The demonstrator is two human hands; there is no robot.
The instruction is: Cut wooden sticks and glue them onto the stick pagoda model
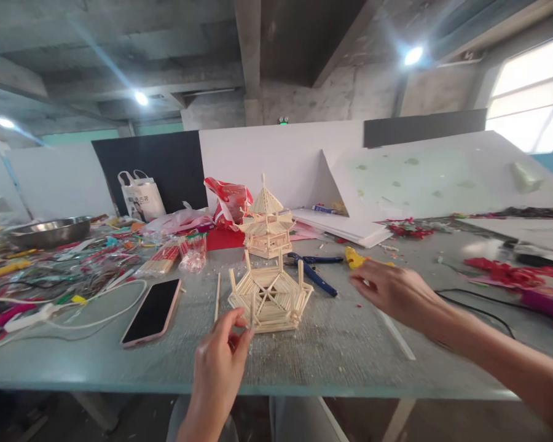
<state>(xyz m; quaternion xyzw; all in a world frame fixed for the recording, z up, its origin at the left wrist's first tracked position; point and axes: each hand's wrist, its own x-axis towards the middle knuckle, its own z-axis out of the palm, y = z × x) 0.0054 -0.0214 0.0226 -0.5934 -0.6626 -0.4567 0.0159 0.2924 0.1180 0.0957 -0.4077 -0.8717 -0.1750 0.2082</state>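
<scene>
Two bare hands work over a wide glass-topped desk strewn with craft scraps. Behind it stand white boards and a black panel, with a white tote bag leaning there. A steel bowl sits far left among tangled cables and coloured bits. Near the desk's middle lies the hexagonal stick frame, a flat platform of pale sticks with short posts rising from its corners; just behind it stands a finished stick pagoda with a peaked roof. A dark smartphone lies face up left of the frame, and blue-handled pliers lie to its right. The right hand hovers beside the frame, its grip loosely spread and holding nothing. The left hand sits at the frame's near edge, thumb and forefinger pinched close together by a corner post; whether they hold a stick I cannot tell. A single loose stick lies between phone and frame.
</scene>
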